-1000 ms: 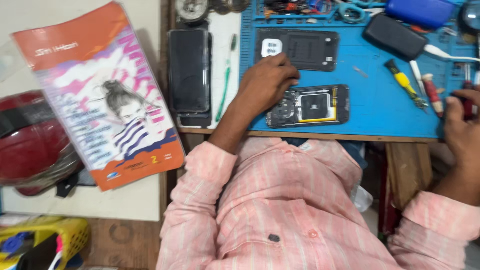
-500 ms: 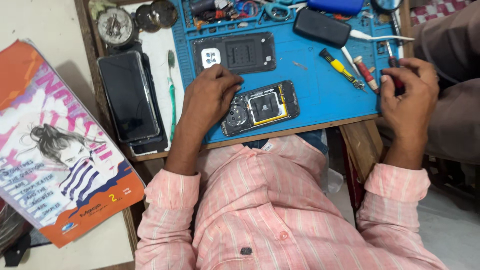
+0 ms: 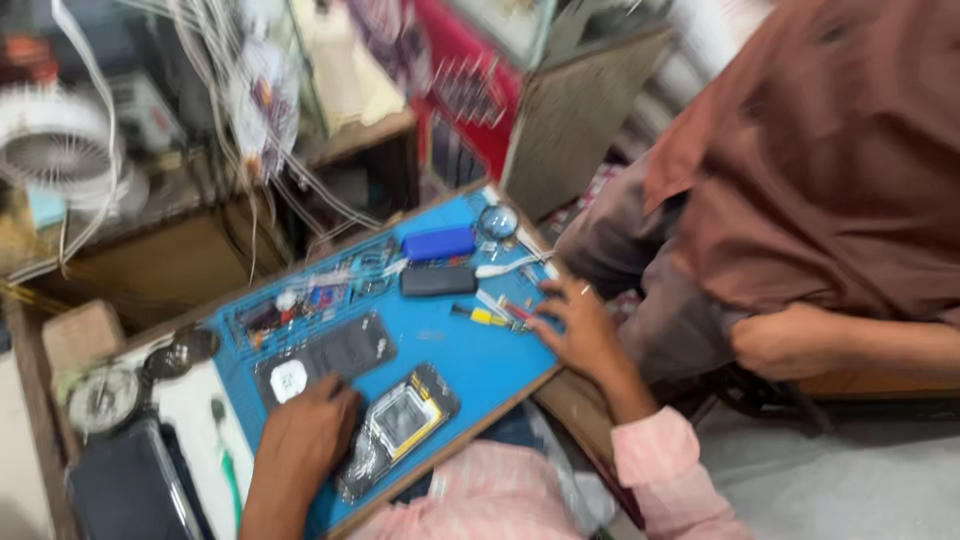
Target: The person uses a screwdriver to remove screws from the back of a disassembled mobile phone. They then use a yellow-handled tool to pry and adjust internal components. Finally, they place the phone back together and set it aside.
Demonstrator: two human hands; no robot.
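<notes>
View has swung since the earlier frames: we now look across the bench [image 3: 575,395] at an angle, with blur, and the book on our left has dropped out of sight. A second person in a brown shirt [image 3: 800,180] now fills the right side, one hand of theirs [image 3: 785,340] loosely fisted at the lap. Our left hand [image 3: 305,435] still lies palm-down, fingers curled, on the blue mat [image 3: 480,365], touching the opened phone [image 3: 400,425], which sits at the mat's near edge; nothing gripped that we can see. Our right hand [image 3: 575,325] stays at the mat's right edge, fingers spread over the small screwdrivers [image 3: 490,315]; we cannot tell whether it grips one. Dark back cover [image 3: 330,355] lies just beyond the left hand.
</notes>
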